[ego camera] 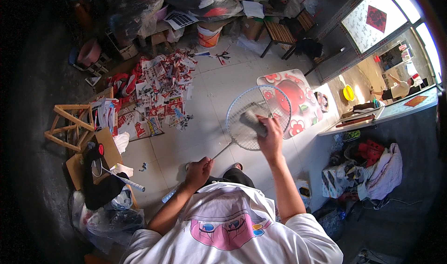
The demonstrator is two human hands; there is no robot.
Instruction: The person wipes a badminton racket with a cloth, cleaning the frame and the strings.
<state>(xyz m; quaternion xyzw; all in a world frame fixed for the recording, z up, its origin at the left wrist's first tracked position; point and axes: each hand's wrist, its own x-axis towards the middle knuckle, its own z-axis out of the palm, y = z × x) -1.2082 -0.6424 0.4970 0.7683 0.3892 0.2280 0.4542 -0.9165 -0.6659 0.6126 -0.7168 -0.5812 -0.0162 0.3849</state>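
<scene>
A badminton racket with a pale blue and white frame is held out in front of my body, its head pointing up and right. My left hand is closed around its lower end, and the grip is hidden in the fist. In my right hand is a grey cloth-like thing, blurred and bunched over the racket's strings. Whether it presses on the strings cannot be made out. Below the racket, a mat with red apple and flower prints lies on the tiled floor.
Paper scraps are heaped at the left. A wooden frame stool and another racket stand near a cardboard box. Scissors, a bucket and a slatted stool are farther off. Another person is beyond the doorway.
</scene>
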